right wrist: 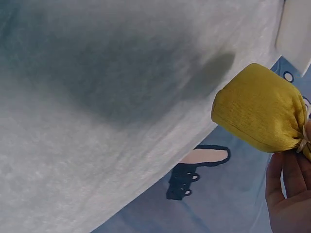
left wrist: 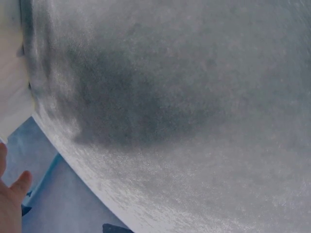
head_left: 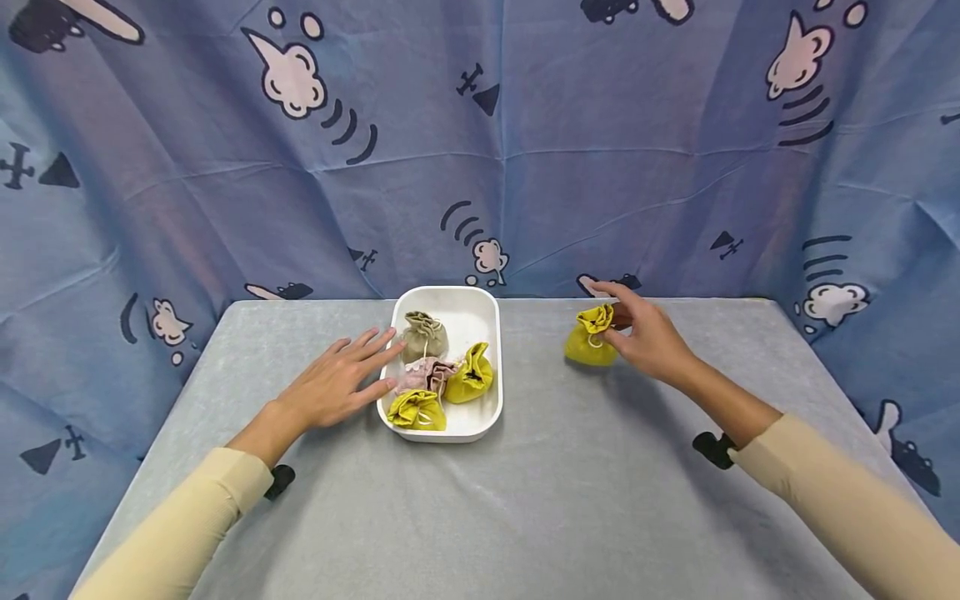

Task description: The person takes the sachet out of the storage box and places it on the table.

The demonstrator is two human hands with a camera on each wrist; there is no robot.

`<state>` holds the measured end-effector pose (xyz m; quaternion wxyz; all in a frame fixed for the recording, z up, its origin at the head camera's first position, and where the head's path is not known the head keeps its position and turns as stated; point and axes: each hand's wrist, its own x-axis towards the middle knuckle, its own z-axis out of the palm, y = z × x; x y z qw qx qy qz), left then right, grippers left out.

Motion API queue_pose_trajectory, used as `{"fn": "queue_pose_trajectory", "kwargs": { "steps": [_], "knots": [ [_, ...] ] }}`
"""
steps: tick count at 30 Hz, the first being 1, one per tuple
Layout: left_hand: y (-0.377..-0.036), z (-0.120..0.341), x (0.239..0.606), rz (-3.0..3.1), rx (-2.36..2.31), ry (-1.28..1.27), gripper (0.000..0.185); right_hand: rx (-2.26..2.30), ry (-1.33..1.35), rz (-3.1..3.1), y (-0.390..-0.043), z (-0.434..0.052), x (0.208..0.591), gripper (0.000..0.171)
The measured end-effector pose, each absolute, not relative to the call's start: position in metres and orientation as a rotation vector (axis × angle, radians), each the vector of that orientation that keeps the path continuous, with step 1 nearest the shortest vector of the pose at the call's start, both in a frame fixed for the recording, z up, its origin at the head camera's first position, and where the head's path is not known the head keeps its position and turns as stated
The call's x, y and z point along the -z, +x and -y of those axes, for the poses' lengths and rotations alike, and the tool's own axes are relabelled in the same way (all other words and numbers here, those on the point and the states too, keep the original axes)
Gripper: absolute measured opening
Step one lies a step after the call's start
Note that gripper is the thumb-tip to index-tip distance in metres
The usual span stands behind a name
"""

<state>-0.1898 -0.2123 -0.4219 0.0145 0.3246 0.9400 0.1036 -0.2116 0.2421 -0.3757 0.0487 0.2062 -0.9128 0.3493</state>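
My right hand (head_left: pixel 647 337) pinches a yellow drawstring pouch (head_left: pixel 590 343) by its gathered neck, right of the white tray (head_left: pixel 495 417). In the right wrist view the same yellow pouch (right wrist: pixel 260 109) hangs above the table, its shadow apart from it. My left hand (head_left: pixel 335 379) lies spread at the tray's left side, fingers straight, fingertips at the rim. Inside the tray sit an olive-grey pouch (head_left: pixel 426 342), a pink pouch (head_left: pixel 420 375) and two yellow ones, one yellow pouch (head_left: pixel 471 379) at the right and another yellow pouch (head_left: pixel 423 412) in the front corner.
A grey cloth covers the table (head_left: pixel 555 500). Behind and at both sides hangs a blue printed curtain (head_left: pixel 585 183), meeting the table's back edge. The tray stands near that back edge, left of the middle.
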Motion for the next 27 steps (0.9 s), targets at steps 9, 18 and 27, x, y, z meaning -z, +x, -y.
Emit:
{"fn": "queue_pose_trajectory", "kwargs": {
  "steps": [9, 18, 27],
  "knots": [
    [-0.191, 0.212, 0.422, -2.934, -0.337, 1.034, 0.061, -1.057, 0.557, 2.829, -0.215, -0.25, 0.387, 0.075],
    [-0.191, 0.212, 0.422, -2.936, -0.34, 1.043, 0.061, -0.962, 0.613, 2.77, -0.216, -0.256, 0.385, 0.074],
    [-0.191, 0.212, 0.423, -2.938, -0.34, 1.045, 0.061, -1.011, 0.639, 2.773, -0.218, -0.256, 0.371, 0.076]
  ]
}}
